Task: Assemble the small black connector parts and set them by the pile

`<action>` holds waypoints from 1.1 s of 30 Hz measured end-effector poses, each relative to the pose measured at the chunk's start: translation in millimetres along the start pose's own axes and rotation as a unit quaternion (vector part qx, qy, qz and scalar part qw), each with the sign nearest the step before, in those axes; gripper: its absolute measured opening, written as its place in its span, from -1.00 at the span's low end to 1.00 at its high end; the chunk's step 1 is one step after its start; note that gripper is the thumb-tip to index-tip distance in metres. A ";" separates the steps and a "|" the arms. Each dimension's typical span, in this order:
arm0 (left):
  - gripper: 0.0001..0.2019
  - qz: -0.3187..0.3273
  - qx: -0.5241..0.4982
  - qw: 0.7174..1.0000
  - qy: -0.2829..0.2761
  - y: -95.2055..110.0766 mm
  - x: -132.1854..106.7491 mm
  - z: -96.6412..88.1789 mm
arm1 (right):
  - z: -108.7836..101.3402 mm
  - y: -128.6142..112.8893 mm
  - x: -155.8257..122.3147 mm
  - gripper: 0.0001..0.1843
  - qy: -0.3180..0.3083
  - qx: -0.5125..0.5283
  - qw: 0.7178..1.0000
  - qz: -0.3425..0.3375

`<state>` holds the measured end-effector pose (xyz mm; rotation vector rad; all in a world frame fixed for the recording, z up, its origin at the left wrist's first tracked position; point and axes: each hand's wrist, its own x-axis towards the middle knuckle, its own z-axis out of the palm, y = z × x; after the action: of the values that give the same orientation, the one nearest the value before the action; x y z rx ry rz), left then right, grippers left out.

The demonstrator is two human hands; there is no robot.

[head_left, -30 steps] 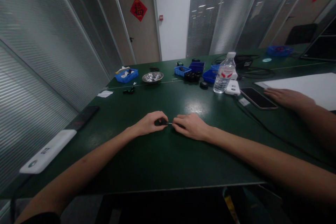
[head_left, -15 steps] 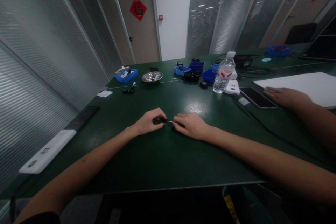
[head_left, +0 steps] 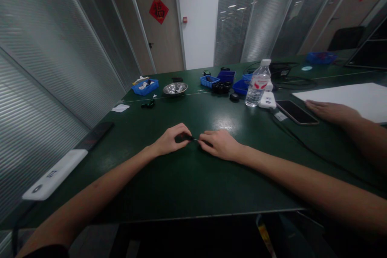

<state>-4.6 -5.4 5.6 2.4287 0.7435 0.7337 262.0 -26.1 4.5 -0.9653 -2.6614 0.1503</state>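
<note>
My left hand point(head_left: 171, 140) pinches a small dark piece point(head_left: 190, 138) between thumb and fingertips, just above the green table. Opposite it, my right hand point(head_left: 222, 144) is closed, resting at the tabletop. A thin, shiny metal shaft point(head_left: 196, 140) runs from its fingertips to the dark piece. Whatever handle the shaft has is hidden inside my right hand. The exact kind of the dark piece is too small to make out.
Farther back stand a metal bowl point(head_left: 175, 88), a blue tray point(head_left: 145, 87) and several blue bins. To the right are a water bottle point(head_left: 258, 84), a phone point(head_left: 297, 112) and another person's hand point(head_left: 331, 112) by a white board. A white power bank point(head_left: 54, 175) lies left.
My hands keep nearly the same pose, the left with a very slight shift. At right, the other person's hand has moved a little.
</note>
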 end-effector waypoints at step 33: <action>-0.84 0.019 0.021 1.000 0.013 1.0 0.2 2.4 | 3.3 1.3 0.2 -0.71 0.003 -0.013 1.000 0.005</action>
<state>-2.6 -6.7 4.5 2.4817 0.7311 0.7732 261.6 -24.9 1.2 -0.9849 -2.6604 0.1146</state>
